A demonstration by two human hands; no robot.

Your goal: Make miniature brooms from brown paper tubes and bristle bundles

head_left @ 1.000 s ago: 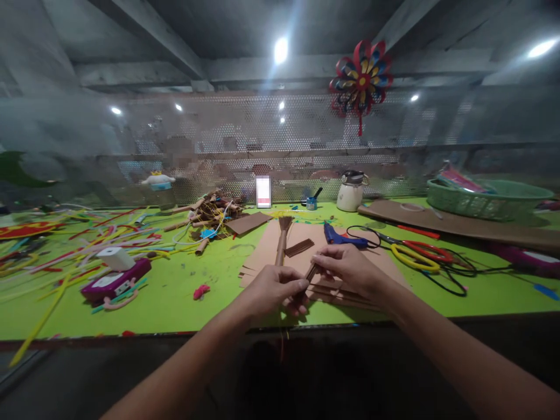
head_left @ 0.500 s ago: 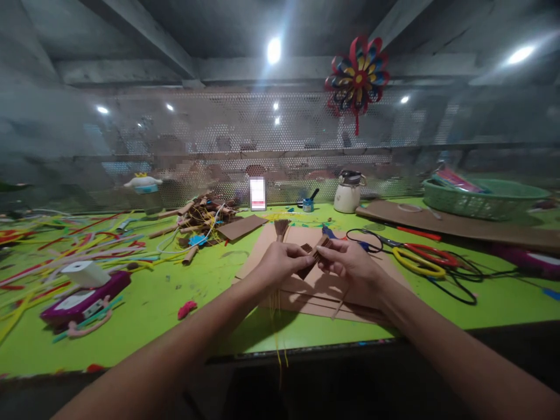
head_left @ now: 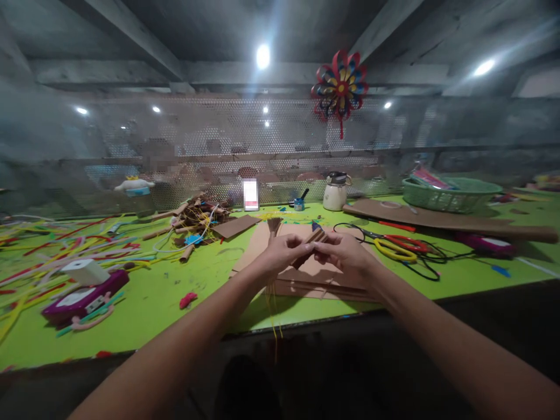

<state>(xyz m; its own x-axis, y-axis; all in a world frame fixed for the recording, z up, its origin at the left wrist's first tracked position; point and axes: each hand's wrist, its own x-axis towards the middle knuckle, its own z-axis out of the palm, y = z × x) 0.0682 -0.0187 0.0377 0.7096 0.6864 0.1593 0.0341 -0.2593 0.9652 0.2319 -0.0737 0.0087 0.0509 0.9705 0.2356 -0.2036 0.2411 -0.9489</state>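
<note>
Pinched between the fingertips of both hands is a small brown piece of folded cardboard [head_left: 315,236] with ridges. My left hand [head_left: 280,255] is closed on its left side and my right hand [head_left: 345,254] on its right side, the fingertips meeting. Part of the piece is hidden by the fingers. A brown fan-like pleated bundle [head_left: 274,224] stands out behind my left hand. Yellow strings [head_left: 275,318] hang below that hand, past the table's edge. Beneath both hands lies a stack of brown cardboard sheets [head_left: 301,286].
Scissors with yellow handles [head_left: 396,251] and a black cord [head_left: 426,273] lie at right, before a green basket [head_left: 455,195]. A purple power strip [head_left: 87,298] and colored strips [head_left: 74,248] are at left. A lit phone [head_left: 251,194] and a white pot [head_left: 335,193] stand behind.
The view has turned slightly right. My hands have come closer together, and the cardboard between them is turned, its ridges now lying nearly sideways.
</note>
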